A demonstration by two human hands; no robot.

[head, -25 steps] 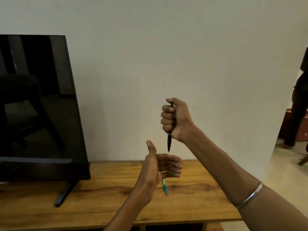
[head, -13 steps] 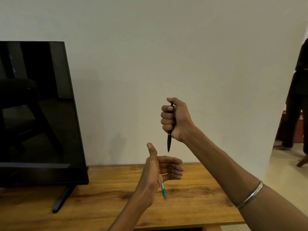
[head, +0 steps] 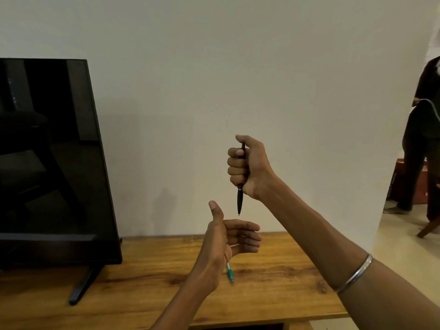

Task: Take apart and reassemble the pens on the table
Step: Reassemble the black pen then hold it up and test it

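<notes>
My right hand (head: 247,167) is a fist around a black pen (head: 240,201), held upright with its tip pointing down and my thumb on its top end. Just below the tip, my left hand (head: 228,241) is open, palm to the right, thumb up, fingers slightly curled and holding nothing. A green pen (head: 230,275) lies on the wooden table (head: 273,294), partly hidden behind my left hand. Both hands hover well above the table.
A black flat screen (head: 52,163) on a slanted stand foot (head: 82,285) fills the left of the table. A white wall stands close behind. At the far right, another person (head: 421,139) stands in a doorway beside a reddish box.
The view has tilted slightly, so the table and screen sit lower in frame. Both hands keep the same pose, the black pen still upright over the open left palm.
</notes>
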